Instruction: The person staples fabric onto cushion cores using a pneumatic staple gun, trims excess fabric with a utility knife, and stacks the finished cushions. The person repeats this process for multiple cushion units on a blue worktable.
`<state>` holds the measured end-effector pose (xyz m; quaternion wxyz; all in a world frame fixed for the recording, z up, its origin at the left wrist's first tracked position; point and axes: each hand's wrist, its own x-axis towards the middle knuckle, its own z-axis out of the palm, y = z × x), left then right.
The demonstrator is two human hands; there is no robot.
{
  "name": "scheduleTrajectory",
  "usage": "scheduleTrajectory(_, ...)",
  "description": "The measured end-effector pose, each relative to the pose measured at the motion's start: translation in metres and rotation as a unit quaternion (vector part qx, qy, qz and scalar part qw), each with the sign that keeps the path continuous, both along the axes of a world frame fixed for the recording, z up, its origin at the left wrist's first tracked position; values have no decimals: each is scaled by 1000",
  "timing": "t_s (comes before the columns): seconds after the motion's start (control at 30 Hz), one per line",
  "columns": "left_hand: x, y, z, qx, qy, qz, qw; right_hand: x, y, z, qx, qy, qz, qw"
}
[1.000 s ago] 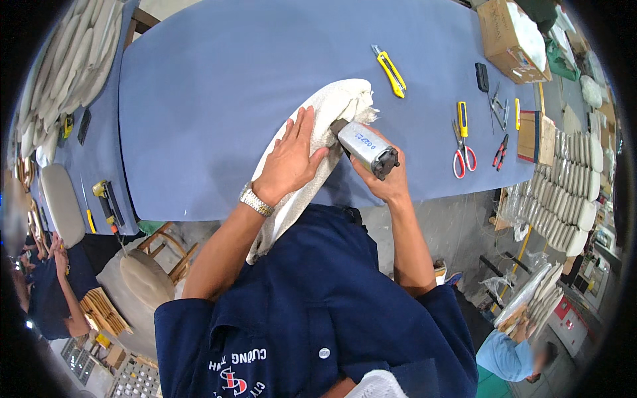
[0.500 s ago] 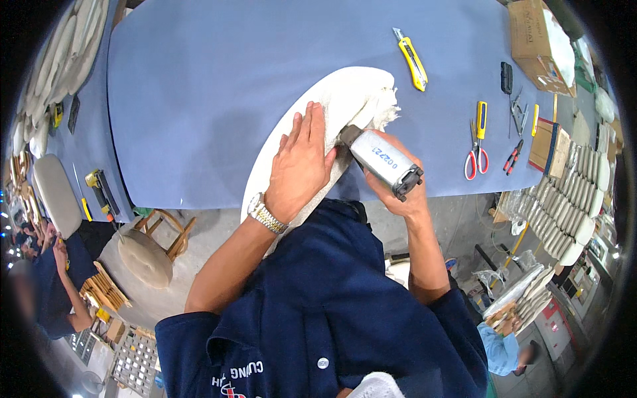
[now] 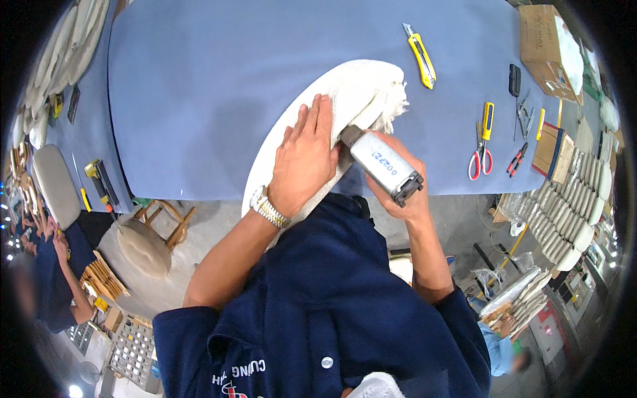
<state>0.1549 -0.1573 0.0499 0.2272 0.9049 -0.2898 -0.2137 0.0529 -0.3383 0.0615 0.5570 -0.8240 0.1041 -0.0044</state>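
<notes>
A rounded, white fabric-covered seat pad [image 3: 358,83] lies at the front edge of the blue table, its cloth frayed at the far right corner. Across it my left hand [image 3: 305,159] is laid flat, fingers stretched out and pointing away from me, a metal watch on the wrist. My right hand [image 3: 405,179] is wrapped round a silver staple gun [image 3: 385,162]. The tool's dark nose meets the fabric just right of my left hand. The staple gun's body hides most of my right fingers and the handle.
On the blue table [image 3: 199,86] lie a yellow utility knife [image 3: 422,60], red-handled scissors [image 3: 479,159], a yellow-handled screwdriver [image 3: 488,119] and pliers [image 3: 517,160]. A cardboard box [image 3: 541,50] stands far right. Another staple gun [image 3: 101,182] lies left, near a round-seated chair [image 3: 142,249]. Other people work at both sides.
The view has shifted slightly, so the table items sit a little differently in it. My hands, the staple gun and the pad keep nearly the same positions relative to one another.
</notes>
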Motion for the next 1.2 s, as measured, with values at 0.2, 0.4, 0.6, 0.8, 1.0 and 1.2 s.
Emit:
scheduleTrajectory(0.2,4,3,-3,-13,1,5,1000,-5,4,-2,9,-1,-6,1000)
scheduleTrajectory(0.4,2,3,-3,-17,-3,2,1000,-12,4,0,7,-18,25,1000)
scheduleTrajectory(0.6,1,-3,-7,-13,19,9,1000,0,5,8,33,34,22,999)
scheduleTrajectory(0.8,48,37,-20,-206,278,-62,936,-6,13,-4,22,-10,-5,1000)
scheduleTrajectory(1.0,25,58,-48,-182,274,3,944,-4,17,-8,-9,-48,-18,999)
scheduleTrajectory(1.2,-9,44,-11,-60,77,-9,995,-12,22,-3,-4,-31,-36,999)
